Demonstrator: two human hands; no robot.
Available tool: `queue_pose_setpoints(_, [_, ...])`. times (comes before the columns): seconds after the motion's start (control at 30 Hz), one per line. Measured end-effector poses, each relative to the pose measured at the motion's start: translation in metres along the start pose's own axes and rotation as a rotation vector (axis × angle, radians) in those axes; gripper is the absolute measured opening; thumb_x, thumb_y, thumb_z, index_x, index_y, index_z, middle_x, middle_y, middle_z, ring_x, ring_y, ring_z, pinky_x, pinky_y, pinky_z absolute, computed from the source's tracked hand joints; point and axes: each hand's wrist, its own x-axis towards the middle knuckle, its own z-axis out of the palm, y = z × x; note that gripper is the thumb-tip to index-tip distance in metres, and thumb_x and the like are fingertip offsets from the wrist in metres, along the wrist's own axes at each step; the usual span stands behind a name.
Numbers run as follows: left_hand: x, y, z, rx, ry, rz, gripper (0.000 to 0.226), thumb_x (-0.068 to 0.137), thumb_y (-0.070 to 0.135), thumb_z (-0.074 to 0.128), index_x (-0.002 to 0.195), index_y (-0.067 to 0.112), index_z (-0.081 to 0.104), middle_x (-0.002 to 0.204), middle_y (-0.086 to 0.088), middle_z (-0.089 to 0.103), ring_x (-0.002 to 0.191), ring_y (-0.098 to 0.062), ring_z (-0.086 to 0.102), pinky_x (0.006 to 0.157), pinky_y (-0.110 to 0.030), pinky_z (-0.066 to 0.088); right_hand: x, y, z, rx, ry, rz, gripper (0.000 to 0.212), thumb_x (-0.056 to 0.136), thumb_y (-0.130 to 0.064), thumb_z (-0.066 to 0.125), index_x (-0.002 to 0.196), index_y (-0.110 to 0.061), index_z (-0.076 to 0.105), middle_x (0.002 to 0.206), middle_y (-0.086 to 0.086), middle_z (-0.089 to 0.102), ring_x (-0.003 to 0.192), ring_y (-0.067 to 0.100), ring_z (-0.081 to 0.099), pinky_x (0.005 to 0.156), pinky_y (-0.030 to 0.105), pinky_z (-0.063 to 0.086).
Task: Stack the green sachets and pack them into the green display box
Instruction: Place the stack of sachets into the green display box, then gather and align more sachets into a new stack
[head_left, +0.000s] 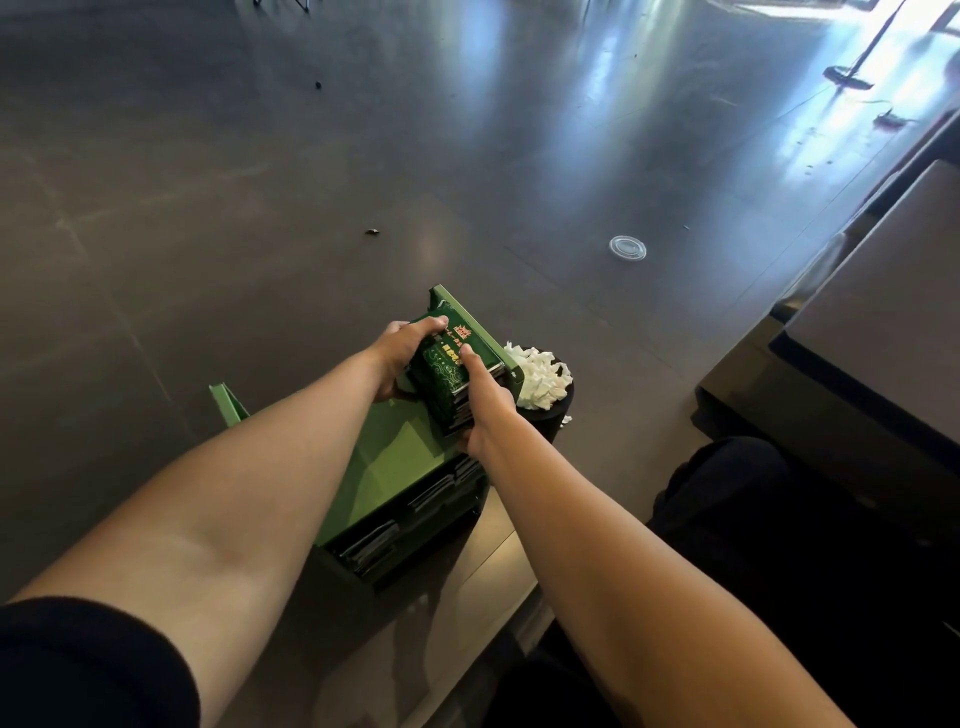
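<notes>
A stack of dark green sachets (445, 376) with gold print is held over the far end of the green display box (395, 462). My left hand (402, 358) grips the stack's left side and top edge with curled fingers. My right hand (480, 400) grips its right side, thumb on the printed face. More sachets (415, 512) stand in a row along the box's near right side. The box's bare light green floor shows in the middle. Its raised back panel (470, 327) stands behind the held stack.
A black bin (550, 413) filled with crumpled white paper (540, 376) stands just right of the box. A clear plastic lid (627, 247) lies on the dark table farther off. A grey bench (878, 332) runs along the right. My dark-clothed lap (753, 519) is at the lower right.
</notes>
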Motion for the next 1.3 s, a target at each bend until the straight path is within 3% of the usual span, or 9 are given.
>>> queue_pose_setpoints(0.1, [-0.005, 0.004, 0.005, -0.051, 0.071, 0.018, 0.085, 0.077, 0.063, 0.075, 0.143, 0.023, 0.039, 0.125, -0.010, 0.063, 0.106, -0.028, 0.065, 0.087, -0.054, 0.058, -0.019, -0.002, -0.008, -0.008, 0.009, 0.018, 0.167, 0.000, -0.092, 0.072, 0.146, -0.017, 0.040, 0.131, 0.011, 0.061, 0.116, 0.038, 0.061, 0.097, 0.055, 0.052])
queue_pose_setpoints(0.23, [-0.003, 0.002, 0.009, -0.087, 0.141, 0.030, 0.075, 0.090, 0.056, 0.069, 0.143, 0.022, 0.029, 0.124, -0.009, 0.056, 0.112, -0.029, 0.060, 0.099, -0.056, 0.052, -0.054, -0.019, -0.023, -0.008, 0.061, -0.029, 0.150, 0.037, -0.086, 0.072, 0.159, -0.014, 0.020, 0.159, 0.011, 0.036, 0.143, 0.039, 0.036, 0.113, 0.057, 0.037])
queue_pose_setpoints(0.4, [-0.004, 0.017, 0.007, -0.034, 0.244, 0.097, 0.068, 0.092, 0.058, 0.065, 0.137, 0.016, 0.035, 0.133, -0.009, 0.052, 0.121, -0.029, 0.054, 0.095, -0.045, 0.042, -0.047, -0.040, -0.035, 0.025, 0.115, -0.041, 0.161, 0.027, -0.088, 0.067, 0.160, -0.016, 0.011, 0.163, 0.006, 0.028, 0.144, 0.037, 0.037, 0.112, 0.057, 0.040])
queue_pose_setpoints(0.57, [-0.019, 0.058, 0.021, 0.147, 0.213, 0.156, 0.072, 0.091, 0.055, 0.065, 0.142, 0.014, 0.036, 0.136, -0.009, 0.046, 0.123, -0.030, 0.051, 0.107, -0.046, 0.045, -0.065, -0.083, -0.050, -0.044, 0.113, -0.130, 0.124, 0.075, -0.074, 0.069, 0.161, -0.009, 0.006, 0.165, 0.008, 0.018, 0.149, 0.037, 0.024, 0.118, 0.050, 0.033])
queue_pose_setpoints(0.7, [-0.038, 0.104, 0.050, 0.390, 0.189, 0.209, 0.099, 0.066, 0.078, 0.063, 0.145, 0.023, 0.037, 0.152, -0.009, 0.042, 0.140, -0.033, 0.040, 0.116, -0.053, 0.038, -0.080, -0.123, -0.053, -0.039, 0.116, -0.198, 0.128, 0.065, -0.077, 0.070, 0.157, -0.007, 0.016, 0.155, 0.012, 0.033, 0.139, 0.041, 0.037, 0.112, 0.052, 0.037])
queue_pose_setpoints(0.83, [-0.069, 0.155, 0.092, 0.432, 0.151, 0.333, 0.100, 0.058, 0.082, 0.060, 0.139, 0.026, 0.043, 0.155, -0.008, 0.043, 0.143, -0.032, 0.040, 0.117, -0.052, 0.035, -0.084, -0.167, -0.064, -0.012, 0.114, -0.316, 0.146, 0.027, -0.081, 0.059, 0.149, -0.006, 0.032, 0.144, 0.016, 0.047, 0.126, 0.041, 0.054, 0.105, 0.052, 0.047])
queue_pose_setpoints(1.0, [-0.119, 0.212, 0.174, 0.424, 0.018, 0.523, 0.051, 0.103, 0.047, 0.056, 0.138, 0.011, 0.053, 0.131, -0.004, 0.061, 0.105, -0.019, 0.057, 0.084, -0.022, 0.044, -0.112, -0.231, -0.117, 0.068, 0.110, -0.433, 0.132, 0.041, -0.079, 0.065, 0.147, -0.005, 0.037, 0.144, 0.015, 0.042, 0.127, 0.037, 0.053, 0.105, 0.053, 0.046])
queue_pose_setpoints(1.13, [-0.143, 0.237, 0.241, 0.476, -0.067, 0.571, 0.047, 0.101, 0.050, 0.055, 0.130, 0.013, 0.063, 0.122, -0.006, 0.060, 0.103, -0.017, 0.053, 0.090, -0.034, 0.033, -0.160, -0.263, -0.190, 0.128, 0.132, -0.469, 0.125, 0.051, -0.073, 0.063, 0.153, -0.012, 0.024, 0.153, 0.015, 0.037, 0.136, 0.041, 0.041, 0.111, 0.052, 0.039])
queue_pose_setpoints(1.3, [-0.174, 0.250, 0.348, 0.464, -0.223, 0.591, 0.024, 0.099, 0.043, 0.061, 0.097, 0.019, 0.064, 0.097, -0.002, 0.063, 0.094, -0.022, 0.054, 0.080, -0.032, 0.044, -0.180, -0.288, -0.314, 0.241, 0.251, -0.561, 0.077, 0.090, -0.050, 0.063, 0.150, -0.011, 0.032, 0.142, 0.014, 0.048, 0.115, 0.029, 0.052, 0.098, 0.041, 0.046])
